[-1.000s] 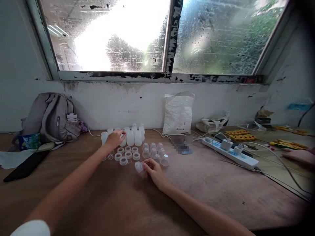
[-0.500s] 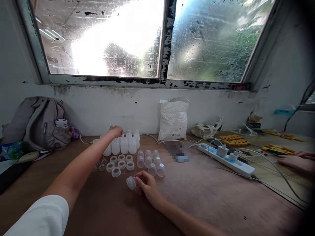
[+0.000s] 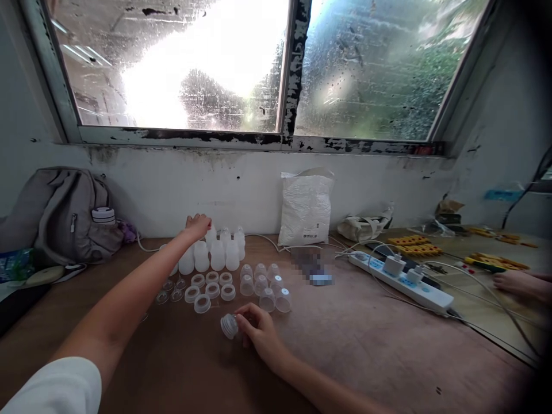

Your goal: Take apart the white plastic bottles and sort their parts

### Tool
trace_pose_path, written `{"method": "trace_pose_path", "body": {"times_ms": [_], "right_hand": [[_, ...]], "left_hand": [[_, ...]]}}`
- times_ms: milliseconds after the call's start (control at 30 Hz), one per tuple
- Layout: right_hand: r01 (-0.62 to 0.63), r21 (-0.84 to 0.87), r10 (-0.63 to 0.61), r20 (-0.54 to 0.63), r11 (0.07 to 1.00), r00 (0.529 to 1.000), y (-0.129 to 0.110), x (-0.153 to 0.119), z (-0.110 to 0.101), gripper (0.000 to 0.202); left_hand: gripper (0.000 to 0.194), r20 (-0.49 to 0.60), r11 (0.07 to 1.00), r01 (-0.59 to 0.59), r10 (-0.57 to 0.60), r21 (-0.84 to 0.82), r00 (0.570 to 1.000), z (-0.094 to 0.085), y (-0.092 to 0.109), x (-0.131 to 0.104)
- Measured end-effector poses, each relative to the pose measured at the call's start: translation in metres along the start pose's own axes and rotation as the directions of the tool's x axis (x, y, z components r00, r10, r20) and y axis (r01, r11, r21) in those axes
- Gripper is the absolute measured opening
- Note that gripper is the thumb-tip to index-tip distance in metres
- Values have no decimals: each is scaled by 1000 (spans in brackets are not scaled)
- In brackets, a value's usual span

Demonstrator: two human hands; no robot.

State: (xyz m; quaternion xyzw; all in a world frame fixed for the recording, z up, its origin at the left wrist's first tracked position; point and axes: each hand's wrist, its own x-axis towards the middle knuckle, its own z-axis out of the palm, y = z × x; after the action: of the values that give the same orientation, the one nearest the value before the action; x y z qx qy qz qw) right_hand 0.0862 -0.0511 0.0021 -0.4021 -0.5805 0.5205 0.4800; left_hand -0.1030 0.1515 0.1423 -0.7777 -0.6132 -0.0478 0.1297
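My right hand (image 3: 256, 328) is closed around a translucent baby bottle (image 3: 228, 326), just above the table. Its threaded neck points left, while the fingers hide much of its body. My left hand (image 3: 199, 225) reaches far forward over the back of the baby bottles (image 3: 218, 256) standing in rows. Its fingers are curled down, and what they grip is hidden. In front of the bottles lie several white collar rings (image 3: 202, 303). Clear nipples (image 3: 176, 294) sit left of the rings, partly behind my left forearm. Clear domed caps (image 3: 261, 284) stand in rows to the right.
A white plastic package (image 3: 305, 210) leans on the wall. To the right, a power strip (image 3: 401, 282) with plugs and loose cables crosses the table. A backpack (image 3: 64, 215) stands at left. Another person's hand (image 3: 520, 286) rests at the right edge, near yellow tools (image 3: 495, 261).
My left hand has shifted slightly left over the back bottles, its fingers still curled. The right hand keeps its hold on the baby bottle, almost in place. The view has moved slightly.
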Motion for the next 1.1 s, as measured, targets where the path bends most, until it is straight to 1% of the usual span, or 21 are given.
{"method": "trace_pose_path", "body": {"times_ms": [100,167,200,267,333,367,400,467,567,667,733,767,800,833,867,900,933,967,1000,1033,1100], "right_hand": [[7,-14,-7,-3,1000,1000,-1,0,-1,26],[14,-19,-14,-4,1000,1000,-4,-1,-1,27],[20,-17,-20,-4,1000,1000,-6,-2,-1,28],[38,-6,-38,-7,999,999,-10,-3,-1,29],[62,-1,-62,-23,998,998,-14,-4,-2,29],[73,-4,-73,-41,997,996,-16,-4,-3,30],[88,-8,-88,-67,996,994,-17,-4,-5,30],[125,-10,-125,-134,992,983,-19,-1,-9,30],[186,21,-176,-230,982,957,-20,3,-18,26],[220,70,-190,-299,973,935,-23,7,-27,23],[236,100,-194,-316,967,929,-26,8,-30,22],[243,111,-198,-315,964,928,-27,8,-30,22],[249,118,-203,-309,961,929,-28,8,-31,22],[253,122,-207,-303,960,930,-29,7,-30,21],[255,122,-210,-296,959,932,-30,7,-30,21],[254,118,-212,-289,960,934,-31,6,-29,22],[251,112,-212,-281,962,936,-31,5,-28,22],[247,106,-211,-270,963,939,-31,5,-27,22],[245,101,-212,-259,964,942,-32,4,-26,22],[245,95,-216,-247,965,945,-33,3,-26,22],[253,71,-232,-229,965,946,-35,2,-25,21]], "left_hand": [[22,-145,1000,16,-16,-1,989,-22,-8,-10],[24,-239,1000,17,-18,-6,971,-40,-12,-20],[24,-300,1000,7,-11,-14,954,-49,-12,-27],[23,-451,998,-54,29,-44,892,-64,-8,-45],[22,-550,987,-143,80,-74,831,-71,3,-69],[21,-571,978,-188,104,-90,814,-70,10,-82],[20,-577,966,-234,131,-109,807,-68,19,-97],[16,-567,931,-330,190,-154,802,-55,39,-125],[12,-517,848,-463,283,-258,808,-27,64,-161],[9,-471,732,-547,346,-406,811,-2,80,-181],[8,-452,655,-567,360,-500,816,10,88,-187],[6,-450,615,-563,348,-553,822,16,92,-188],[4,-454,568,-547,313,-615,834,22,96,-189],[7,-457,509,-516,248,-689,854,28,101,-190],[15,-448,435,-470,160,-768,880,34,107,-191],[26,-416,339,-407,50,-848,908,42,114,-192],[36,-340,230,-320,-51,-919,939,49,121,-193],[39,-241,128,-227,-103,-965,965,57,127,-195],[41,-144,53,-140,-91,-989,985,63,132,-196],[43,-73,11,-73,-31,-997,997,69,135,-197],[47,-10,4,-11,105,-1000,994,77,139,-198]]}}
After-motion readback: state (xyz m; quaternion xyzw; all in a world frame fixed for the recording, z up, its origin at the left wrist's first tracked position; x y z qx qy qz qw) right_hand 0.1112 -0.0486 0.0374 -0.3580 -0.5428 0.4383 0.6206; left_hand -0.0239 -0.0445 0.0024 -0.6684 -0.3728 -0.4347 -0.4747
